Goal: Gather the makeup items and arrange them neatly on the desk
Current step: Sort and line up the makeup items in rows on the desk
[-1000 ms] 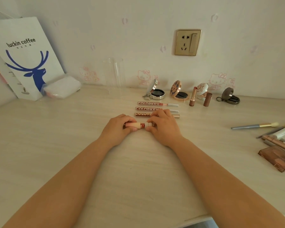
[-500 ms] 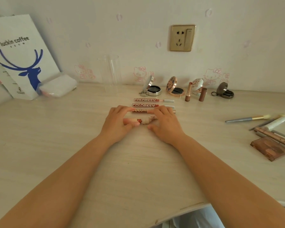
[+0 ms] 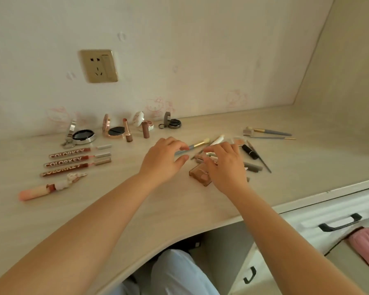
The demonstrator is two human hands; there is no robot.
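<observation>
both hands are held over a loose pile of makeup items toward the right end of the desk [image 3: 200, 209]. the left hand [image 3: 161, 161] is spread above the grey handle of a gold-ferruled brush [image 3: 197, 144], fingers loosely curved and apart, nothing clasped. the right hand [image 3: 226, 165] is laid over a brown palette [image 3: 199, 172], fingers bent downward; whether anything is pinched cannot be told. three colorkey tubes [image 3: 73, 160] are lined up toward the left end, with a pink tube [image 3: 43, 189] nearer the front edge. open compacts [image 3: 83, 136] are ranged along the back edge.
</observation>
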